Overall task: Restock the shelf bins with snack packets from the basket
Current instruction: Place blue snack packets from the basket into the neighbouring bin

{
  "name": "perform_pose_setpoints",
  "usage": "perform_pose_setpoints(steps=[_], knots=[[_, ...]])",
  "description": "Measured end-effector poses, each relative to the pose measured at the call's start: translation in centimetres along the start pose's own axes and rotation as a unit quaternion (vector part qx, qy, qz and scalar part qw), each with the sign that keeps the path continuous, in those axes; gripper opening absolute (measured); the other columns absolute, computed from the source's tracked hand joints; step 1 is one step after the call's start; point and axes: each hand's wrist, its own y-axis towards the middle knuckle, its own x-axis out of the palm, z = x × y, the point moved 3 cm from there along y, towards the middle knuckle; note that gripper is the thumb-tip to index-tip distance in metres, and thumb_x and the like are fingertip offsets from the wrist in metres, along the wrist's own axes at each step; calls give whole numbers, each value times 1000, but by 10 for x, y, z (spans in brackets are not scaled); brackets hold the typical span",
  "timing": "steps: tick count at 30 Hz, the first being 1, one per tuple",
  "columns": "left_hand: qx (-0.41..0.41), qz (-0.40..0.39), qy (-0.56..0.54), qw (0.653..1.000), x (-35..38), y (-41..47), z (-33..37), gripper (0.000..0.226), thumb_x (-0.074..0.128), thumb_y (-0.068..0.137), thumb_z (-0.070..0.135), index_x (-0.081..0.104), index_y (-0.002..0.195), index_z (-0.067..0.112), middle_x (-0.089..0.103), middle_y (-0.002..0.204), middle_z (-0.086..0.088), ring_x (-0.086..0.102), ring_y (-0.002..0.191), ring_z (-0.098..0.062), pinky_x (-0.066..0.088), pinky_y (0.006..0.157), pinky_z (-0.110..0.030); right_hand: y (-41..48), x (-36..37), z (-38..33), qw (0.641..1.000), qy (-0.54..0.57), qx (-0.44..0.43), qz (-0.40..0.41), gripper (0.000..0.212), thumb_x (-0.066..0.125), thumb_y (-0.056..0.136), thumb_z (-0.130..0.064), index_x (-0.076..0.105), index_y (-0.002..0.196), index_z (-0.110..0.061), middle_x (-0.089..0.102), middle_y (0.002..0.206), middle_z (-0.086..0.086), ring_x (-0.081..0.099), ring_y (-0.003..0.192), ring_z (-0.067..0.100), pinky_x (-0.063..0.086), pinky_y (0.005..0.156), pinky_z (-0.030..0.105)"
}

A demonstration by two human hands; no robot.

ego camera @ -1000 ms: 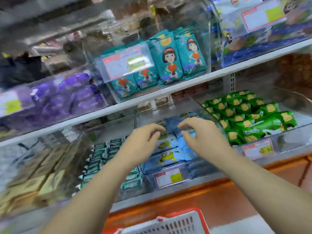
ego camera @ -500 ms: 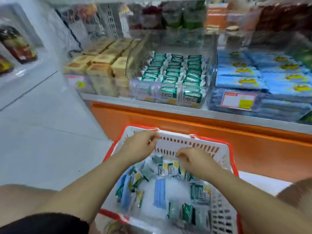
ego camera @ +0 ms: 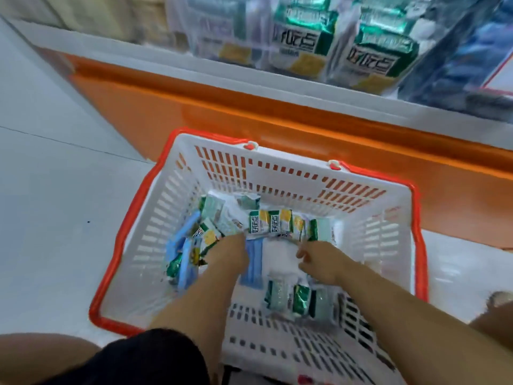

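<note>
Reaching down into the basket (ego camera: 280,173), both of the person's hands are among the snack packets. The basket is white with a red rim and stands on the pale floor (ego camera: 55,190), its far edge close to the orange base (ego camera: 249,118) of the shelf.

The left hand (ego camera: 230,255) is turned palm down near the middle of the basket. Its fingertips are buried under a row of green-and-white packets (ego camera: 273,223) lying along the far wall, so whether its grip is apart or clamped on a packet cannot be told. The right hand (ego camera: 322,262) sits just to the right of it, fingers curled inward with the tips at the near edge of the same row. Motion blur hides whether that grip holds anything.

Between the two hands lies a blue packet (ego camera: 252,262) beside a white one (ego camera: 280,262). More blue packets (ego camera: 184,262) stand on edge against the basket's left wall, mixed with green ones. Another cluster of green packets (ego camera: 299,300) lies at the near wall, under the right forearm.

Above the orange base runs the white shelf edge (ego camera: 194,68), carrying a clear bin (ego camera: 261,43) with matching green-and-white packets stacked behind its front. At the right end of the shelf is a bin of dark blue packets (ego camera: 458,56). A dark garment (ego camera: 155,357) fills the bottom left corner of the view.
</note>
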Motion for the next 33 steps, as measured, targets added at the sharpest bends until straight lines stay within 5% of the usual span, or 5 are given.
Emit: perform_pose_setpoints(steps=[8,12,19,26,33], knots=[[-78,24,-54,995,65,14,11,83,66,86,48,21,144,11,35,141,-11,51,121,-33,44,94,-41,19,21,-5,995,91,27,-3,33,55,97,-26,61,128,-17,61,128,5,60,107,19,48,92,29],[-94,40,-60,993,76,20,13,61,62,88,27,25,135,13,38,138,-13,55,114,-33,47,88,-41,23,23,-6,992,120,32,-3,31,57,97,-27,62,127,-20,61,125,3,61,103,18,48,88,28],[-105,-138,-194,966,44,28,7,92,69,79,23,12,151,14,60,119,-14,66,99,-32,57,84,-41,23,15,1,988,148,50,6,30,58,97,-27,61,125,-19,61,120,2,62,95,17,50,84,26],[-49,-315,-316,894,-35,-17,8,19,66,88,31,68,100,17,70,108,-2,68,96,-18,58,88,-42,-2,-17,-28,981,186,9,48,31,56,98,-25,65,120,-4,65,118,15,61,99,27,49,84,34],[109,-245,-528,806,-89,-71,41,44,56,96,2,54,137,18,70,119,-10,70,100,-19,58,72,-31,-61,-79,-57,931,347,-30,108,13,64,91,-18,71,102,-16,72,95,7,66,80,15,49,64,26]])
